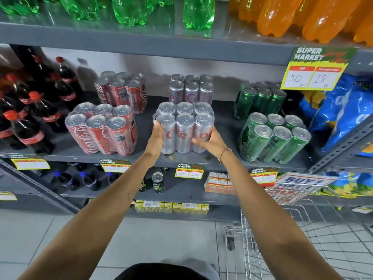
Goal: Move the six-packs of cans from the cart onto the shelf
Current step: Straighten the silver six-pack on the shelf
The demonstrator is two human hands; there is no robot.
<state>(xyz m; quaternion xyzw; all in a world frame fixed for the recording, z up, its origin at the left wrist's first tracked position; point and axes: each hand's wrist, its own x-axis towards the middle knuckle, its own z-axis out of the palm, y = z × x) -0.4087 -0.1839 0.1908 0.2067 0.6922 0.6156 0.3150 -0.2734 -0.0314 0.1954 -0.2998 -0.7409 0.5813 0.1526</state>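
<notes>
A silver six-pack of cans (pixel 184 128) stands near the front of the grey shelf (pixel 212 157), held on both sides. My left hand (pixel 156 138) grips its left side and my right hand (pixel 207 141) grips its lower right side. Behind it stands a second silver six-pack (pixel 191 89). Two red six-packs (pixel 103 132) (pixel 121 91) stand to the left, two green six-packs (pixel 274 138) (pixel 259 98) to the right. The wire cart (pixel 302 235) is at the lower right; I see no packs in its visible part.
Dark cola bottles (pixel 30 118) fill the shelf's left end and blue snack bags (pixel 343 110) the right. Green and orange bottles stand on the shelf above. Price tags hang along the shelf edges. A lower shelf holds small bottles, a single can (pixel 157 181) and cartons.
</notes>
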